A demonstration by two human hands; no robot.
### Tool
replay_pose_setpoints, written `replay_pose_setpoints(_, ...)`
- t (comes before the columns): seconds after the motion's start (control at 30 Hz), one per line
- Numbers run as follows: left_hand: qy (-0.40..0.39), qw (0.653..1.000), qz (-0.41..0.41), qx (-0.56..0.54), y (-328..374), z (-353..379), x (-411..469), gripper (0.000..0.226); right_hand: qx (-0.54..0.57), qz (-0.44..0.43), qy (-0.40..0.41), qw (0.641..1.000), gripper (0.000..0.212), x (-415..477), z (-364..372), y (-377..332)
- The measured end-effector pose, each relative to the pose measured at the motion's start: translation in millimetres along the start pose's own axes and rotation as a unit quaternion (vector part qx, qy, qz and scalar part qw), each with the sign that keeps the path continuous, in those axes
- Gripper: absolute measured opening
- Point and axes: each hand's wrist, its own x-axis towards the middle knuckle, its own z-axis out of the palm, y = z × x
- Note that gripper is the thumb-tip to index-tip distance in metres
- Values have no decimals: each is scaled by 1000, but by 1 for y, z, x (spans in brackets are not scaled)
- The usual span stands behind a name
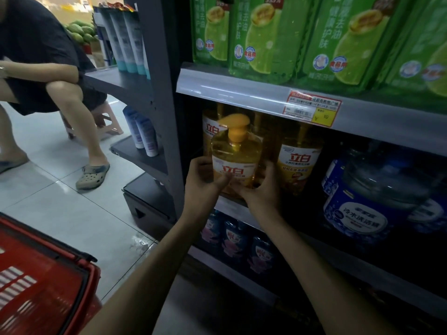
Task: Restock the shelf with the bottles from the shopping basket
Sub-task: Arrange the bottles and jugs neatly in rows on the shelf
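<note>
Pale glossy tile floor (pixel 60 189) with reflected light; dark grey end rack (pixel 154 97) left of main racking; plastic stool (pixel 106 124) behind, a person seated on it.

Yellow pump bottle (pixel 235 154) upright at shelf (pixel 242 89) edge, gripped low by left hand (pixel 202 182) and right hand (pixel 260 189). Matching bottles (pixel 298 158) just beyond fingertips. Red basket (pixel 43 281) well behind wrists.

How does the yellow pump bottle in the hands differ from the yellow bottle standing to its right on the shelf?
The yellow pump bottle is held by the left hand and right hand; the yellow shelf bottle stands free. The held one is nearer the shelf edge and shows its pump; the other's top is hidden. Both carry red lettering.
</note>
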Motion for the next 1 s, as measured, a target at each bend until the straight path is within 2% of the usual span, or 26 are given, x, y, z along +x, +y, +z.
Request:
replay_pose_setpoints(0.13,-22,1000,1,7,1,-10,-10,42,-17,-24,-26,999,84,-6,-4,-3)
replay_pose_setpoints(0.27,-31,999,12,15,3,-16,-20,42,-98,-91,-11,991,93,-18,-11,-6)
replay_pose_setpoints(0.33,-36,999,9,7,5,-17,-25,42,-102,-98,-24,990,89,-25,-17,-14)
replay_pose_setpoints(0.47,-44,999,24,4,14,-17,-33,41,-44,-77,-54,995,69,-36,-33,-28)
replay_pose_setpoints(0.6,-49,998,46,2,24,-18,-39,33,-91,-87,-41,991,69,-48,-48,-33)
replay_pose_setpoints(0.7,-62,997,44,5,22,-16,-38,34,-111,-60,-33,991,69,-57,-62,-28)
replay_pose_setpoints(0.83,-84,996,32,12,13,-2,-32,20,-116,-26,-40,992,61,-67,-80,-21)
replay_pose_setpoints(1.0,-78,997,19,1,3,17,-18,14,-117,22,-46,992,58,-78,-96,-15)
